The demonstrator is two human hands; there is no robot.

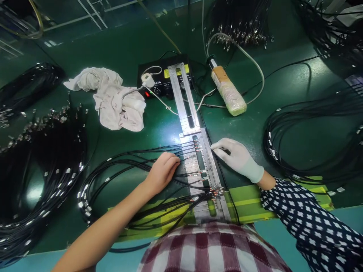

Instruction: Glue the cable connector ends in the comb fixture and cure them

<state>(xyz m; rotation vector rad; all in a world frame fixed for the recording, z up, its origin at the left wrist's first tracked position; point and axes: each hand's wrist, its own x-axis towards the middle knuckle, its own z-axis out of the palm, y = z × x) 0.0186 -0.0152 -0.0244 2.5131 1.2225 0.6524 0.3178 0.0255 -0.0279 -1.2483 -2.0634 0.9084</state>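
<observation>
My bare left hand [163,172] is closed on a thin black cable [184,158] at the left side of a slotted metal jig [218,166]. Several black cables lie across this jig, their metal-tipped ends [197,145] set along its slots. Nearer my body, more cable ends [217,192] are bunched together on it. On the other side, my right hand [238,156] wears a white glove. Its thumb and index finger come together by the jig's right edge; anything between the fingertips is too small to make out.
A second slotted metal piece [178,87] leans on a black control box [159,90]. Beyond are a wrapped handheld tool [229,90] with a grey cord and a crumpled white cloth [109,98]. Cable bundles lie left [53,158] and right [272,143]. Yellow-green tape [249,196] lines the front edge.
</observation>
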